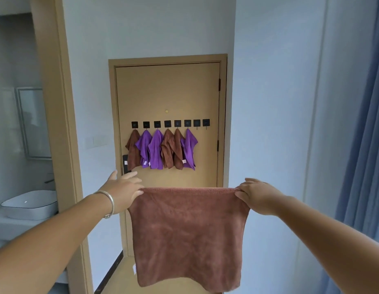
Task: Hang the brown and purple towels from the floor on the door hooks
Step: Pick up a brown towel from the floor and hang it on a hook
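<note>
A tan door [169, 92] stands ahead carrying a row of black hooks [170, 123]; six hold brown and purple towels, and the two at the right end are bare. A brown towel [188, 236] hangs spread before it, top edge running from 9 to 3 o'clock. The left hand [123, 190] and right hand [257, 195], set well apart, each pinch a top corner; the bare hooks lie at 12 o'clock, the right hand likely nearer.

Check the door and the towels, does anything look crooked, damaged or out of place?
Nothing stands out. Six towels hang from the black hooks on the door; the two rightmost hooks are bare. Both hands hold the brown towel spread by its top corners.
</note>
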